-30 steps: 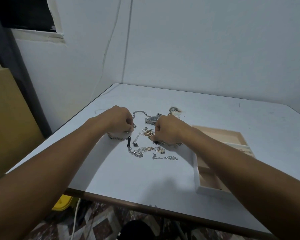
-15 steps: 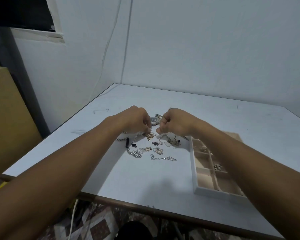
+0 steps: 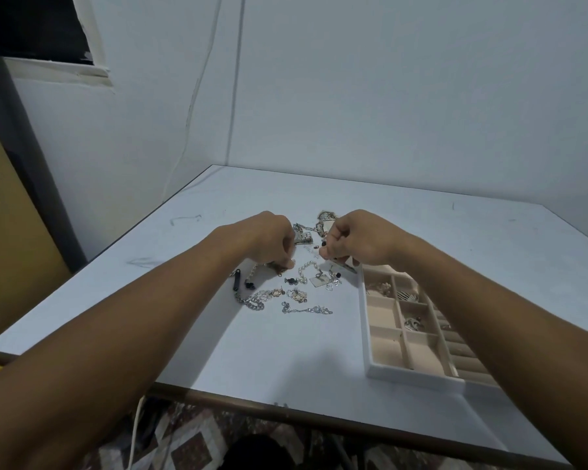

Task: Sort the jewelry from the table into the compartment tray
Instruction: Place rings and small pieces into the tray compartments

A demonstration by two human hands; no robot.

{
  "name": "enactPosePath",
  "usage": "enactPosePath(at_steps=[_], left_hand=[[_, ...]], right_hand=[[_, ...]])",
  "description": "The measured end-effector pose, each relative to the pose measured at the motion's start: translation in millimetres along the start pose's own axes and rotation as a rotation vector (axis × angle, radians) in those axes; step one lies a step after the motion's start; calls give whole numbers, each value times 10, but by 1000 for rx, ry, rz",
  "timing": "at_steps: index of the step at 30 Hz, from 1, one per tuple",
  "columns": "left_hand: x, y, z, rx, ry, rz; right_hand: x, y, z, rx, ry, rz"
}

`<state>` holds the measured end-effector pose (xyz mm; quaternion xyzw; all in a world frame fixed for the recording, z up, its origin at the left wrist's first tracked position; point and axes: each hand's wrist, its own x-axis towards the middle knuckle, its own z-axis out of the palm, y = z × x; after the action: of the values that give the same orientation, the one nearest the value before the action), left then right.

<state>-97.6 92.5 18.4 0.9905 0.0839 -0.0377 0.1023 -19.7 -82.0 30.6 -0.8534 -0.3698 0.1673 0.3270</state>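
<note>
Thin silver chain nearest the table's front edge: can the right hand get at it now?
Probably yes. The thin silver chain lies by itself on the table, nothing over it, just nearer than the right hand. That hand seems to pinch a small piece, though, so it must free up first.

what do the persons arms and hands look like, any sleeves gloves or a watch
Both forearms are bare to the frame edge, no sleeves. The left hand and right hand wear no gloves; neither wrist shows a watch or bracelet.
</note>
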Motion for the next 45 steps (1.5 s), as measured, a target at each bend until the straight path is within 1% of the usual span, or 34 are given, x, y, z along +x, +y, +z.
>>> enactPosePath(at_steps=[6, 12, 17, 20, 27, 33, 38, 45], left_hand=[[21, 20, -22, 26, -13, 6], [13, 13, -74, -30, 11, 31], [-25, 45, -187, -40, 27, 35], [-67, 78, -295, -54, 71, 60], [-170, 269, -445, -205, 133, 142], [-188, 571, -365, -343, 97, 201], [-162, 875, -254, -335, 53, 254], [-121, 1191, -20, -345, -13, 321]], right_hand=[[-34, 64, -56, 50, 4, 3], [-140, 64, -140, 111, 8, 10], [-243, 31, -205, 62, 19, 6], [-315, 17, -261, 33, 28, -9], [-535, 23, -419, 6, 66, -26], [-771, 138, -545, 2, 86, 9], [-987, 252, -635, -35, 93, 42], [-1237, 459, -606, -90, 34, 117]])
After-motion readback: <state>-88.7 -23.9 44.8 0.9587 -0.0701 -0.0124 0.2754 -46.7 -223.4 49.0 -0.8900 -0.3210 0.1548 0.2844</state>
